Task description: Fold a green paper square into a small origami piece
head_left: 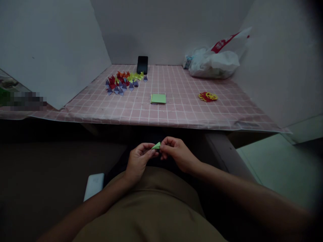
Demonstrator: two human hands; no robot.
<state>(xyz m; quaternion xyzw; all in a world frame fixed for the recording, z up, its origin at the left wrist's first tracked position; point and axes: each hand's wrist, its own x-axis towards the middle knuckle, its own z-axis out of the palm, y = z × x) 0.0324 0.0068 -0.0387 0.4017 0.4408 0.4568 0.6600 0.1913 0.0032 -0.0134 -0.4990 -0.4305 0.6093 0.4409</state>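
A small folded piece of green paper (156,146) is pinched between both hands over my lap, in front of the table edge. My left hand (138,159) grips its left end between thumb and fingers. At its right end, my right hand (176,151) has thumb and forefinger closed on the paper, the other fingers curled below. On the table beyond lies a small stack of square paper (158,98) with a green sheet on top. Farther back to the left stand several small folded paper pieces (123,82) in red, orange, yellow and purple.
A pink checked cloth covers the table (181,111). At the back stands a dark phone (142,65). Toward the right are a white plastic bag (214,64) and red and yellow cut-out pieces (208,96). A white flat object (94,185) lies beside my left side.
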